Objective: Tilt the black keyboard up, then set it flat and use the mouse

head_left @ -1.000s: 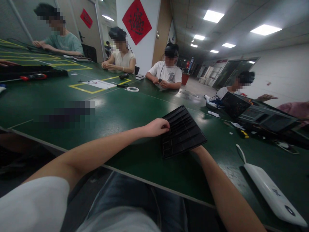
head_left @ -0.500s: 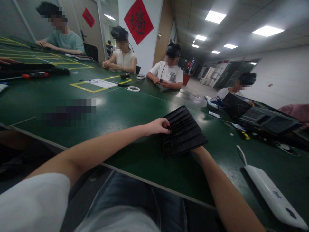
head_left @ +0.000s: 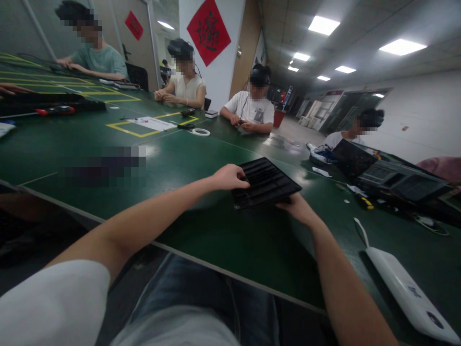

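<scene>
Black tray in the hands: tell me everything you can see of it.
The black tray is shallow and four-sided, apparently plastic, with a slight sheen and parallel dividers across its face. It is tilted over the green table. The left hand is at its left edge; the right hand is at its near right side, partly beneath. Its compartments are too dark to show whether they hold anything.

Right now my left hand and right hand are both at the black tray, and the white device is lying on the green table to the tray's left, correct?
Not quite: the head view shows the white device to the right of the black tray. It does lie on the green table, and the left hand and right hand are both at the tray.
</scene>
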A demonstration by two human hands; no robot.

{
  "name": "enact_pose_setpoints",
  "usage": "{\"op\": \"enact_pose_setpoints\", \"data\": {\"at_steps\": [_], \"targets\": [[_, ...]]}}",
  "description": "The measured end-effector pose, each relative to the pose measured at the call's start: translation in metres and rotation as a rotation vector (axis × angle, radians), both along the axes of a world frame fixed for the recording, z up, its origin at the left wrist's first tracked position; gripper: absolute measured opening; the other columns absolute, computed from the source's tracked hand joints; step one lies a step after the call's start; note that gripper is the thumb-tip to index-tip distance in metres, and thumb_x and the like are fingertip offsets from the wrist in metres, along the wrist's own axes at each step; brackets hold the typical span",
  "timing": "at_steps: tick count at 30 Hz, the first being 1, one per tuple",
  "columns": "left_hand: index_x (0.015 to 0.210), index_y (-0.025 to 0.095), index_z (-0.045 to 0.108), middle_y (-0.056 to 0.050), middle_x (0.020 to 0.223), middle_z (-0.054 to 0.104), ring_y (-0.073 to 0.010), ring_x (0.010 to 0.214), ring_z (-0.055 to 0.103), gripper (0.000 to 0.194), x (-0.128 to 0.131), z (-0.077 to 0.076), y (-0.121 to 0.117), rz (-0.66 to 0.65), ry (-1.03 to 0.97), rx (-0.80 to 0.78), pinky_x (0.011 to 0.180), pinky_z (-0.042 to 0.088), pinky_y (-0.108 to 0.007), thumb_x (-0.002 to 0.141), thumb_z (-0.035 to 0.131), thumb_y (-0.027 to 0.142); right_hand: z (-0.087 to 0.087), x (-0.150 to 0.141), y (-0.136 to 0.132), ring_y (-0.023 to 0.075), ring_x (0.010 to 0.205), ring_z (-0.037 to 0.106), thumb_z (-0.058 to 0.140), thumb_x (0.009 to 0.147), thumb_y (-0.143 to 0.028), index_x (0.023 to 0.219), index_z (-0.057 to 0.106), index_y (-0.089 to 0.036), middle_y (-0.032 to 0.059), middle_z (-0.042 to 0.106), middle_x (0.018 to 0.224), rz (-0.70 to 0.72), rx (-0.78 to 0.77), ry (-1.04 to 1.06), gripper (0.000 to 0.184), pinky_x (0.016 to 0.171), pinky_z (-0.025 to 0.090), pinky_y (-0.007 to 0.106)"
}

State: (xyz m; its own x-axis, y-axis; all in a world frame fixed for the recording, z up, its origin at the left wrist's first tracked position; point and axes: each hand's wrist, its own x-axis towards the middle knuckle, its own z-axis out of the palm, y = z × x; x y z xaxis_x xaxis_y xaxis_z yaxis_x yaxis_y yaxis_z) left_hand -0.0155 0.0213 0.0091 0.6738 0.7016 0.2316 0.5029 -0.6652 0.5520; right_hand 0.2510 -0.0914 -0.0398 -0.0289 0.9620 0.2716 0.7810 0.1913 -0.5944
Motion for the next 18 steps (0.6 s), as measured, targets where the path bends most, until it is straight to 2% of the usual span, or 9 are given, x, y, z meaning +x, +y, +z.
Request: {"op": "enact_pose_setpoints", "data": {"at_steps": [1, 4, 6, 8, 12, 15, 18], "targets": [[0.076, 0.015, 0.066, -0.002, 0.070, 0.060, -0.0143, 0.064, 0.052, 0.027, -0.009, 0.004, 0.012, 0.062, 0.040, 0.017, 0.056, 0.033, -0.023, 0.064, 0.065, 0.040, 0.005, 0.012, -0.003, 0.0327, 0.110, 0.056, 0.067, 0.066, -0.022, 0.111, 0.063, -0.017, 0.0119, 0.066, 0.111, -0.061, -0.008, -0.063, 0.045, 0.101, 0.037, 0.053], [0.067, 0.015, 0.063, -0.004, 0.066, 0.058, -0.0176, 0.071, 0.054, 0.029, -0.042, 0.013, 0.047, 0.321, 0.225, 0.077, 0.059, 0.034, -0.023, 0.062, 0.067, 0.044, 0.011, 0.044, -0.014, 0.0351, 0.111, 0.054, 0.064, 0.071, -0.023, 0.113, 0.063, -0.013, 0.0163, 0.065, 0.112, -0.409, -0.102, -0.380, 0.044, 0.099, 0.039, 0.051], [0.067, 0.013, 0.063, -0.007, 0.070, 0.059, -0.0202, 0.078, 0.055, 0.034, -0.062, 0.015, 0.064, 0.474, 0.357, 0.114, 0.064, 0.037, -0.024, 0.064, 0.065, 0.047, 0.011, 0.056, -0.019, 0.0343, 0.112, 0.054, 0.060, 0.076, -0.025, 0.119, 0.060, -0.012, 0.0165, 0.064, 0.115, -0.557, -0.225, -0.434, 0.045, 0.098, 0.041, 0.047], [0.074, 0.011, 0.064, -0.009, 0.075, 0.061, -0.0215, 0.083, 0.054, 0.040, -0.076, 0.014, 0.075, 0.566, 0.446, 0.111, 0.070, 0.040, -0.026, 0.068, 0.062, 0.050, 0.010, 0.061, -0.023, 0.0342, 0.117, 0.051, 0.058, 0.078, -0.028, 0.126, 0.053, -0.013, 0.0156, 0.059, 0.124, -0.632, -0.320, -0.435, 0.051, 0.098, 0.041, 0.048], [0.088, 0.006, 0.064, -0.013, 0.084, 0.063, -0.0237, 0.090, 0.054, 0.048, -0.085, 0.008, 0.082, 0.610, 0.528, 0.047, 0.079, 0.044, -0.032, 0.072, 0.060, 0.051, 0.012, 0.060, -0.024, 0.0413, 0.131, 0.033, 0.058, 0.078, -0.037, 0.136, 0.041, -0.014, 0.0141, 0.040, 0.144, -0.710, -0.367, -0.480, 0.065, 0.101, 0.032, 0.060], [0.086, 0.010, 0.067, -0.013, 0.087, 0.064, -0.0269, 0.091, 0.057, 0.047, -0.074, 0.003, 0.079, 0.584, 0.549, 0.048, 0.076, 0.045, -0.032, 0.070, 0.059, 0.054, 0.013, 0.055, -0.021, 0.0383, 0.122, 0.045, 0.054, 0.081, -0.031, 0.131, 0.048, -0.010, 0.0178, 0.051, 0.133, -0.651, -0.419, -0.459, 0.054, 0.100, 0.037, 0.054], [0.081, 0.013, 0.068, -0.012, 0.086, 0.065, -0.0259, 0.086, 0.060, 0.043, -0.051, -0.004, 0.065, 0.482, 0.475, 0.072, 0.068, 0.044, -0.029, 0.069, 0.057, 0.053, 0.010, 0.039, -0.012, 0.0324, 0.117, 0.051, 0.055, 0.080, -0.024, 0.123, 0.055, -0.007, 0.0183, 0.059, 0.123, -0.487, -0.304, -0.436, 0.047, 0.101, 0.039, 0.044]]}}
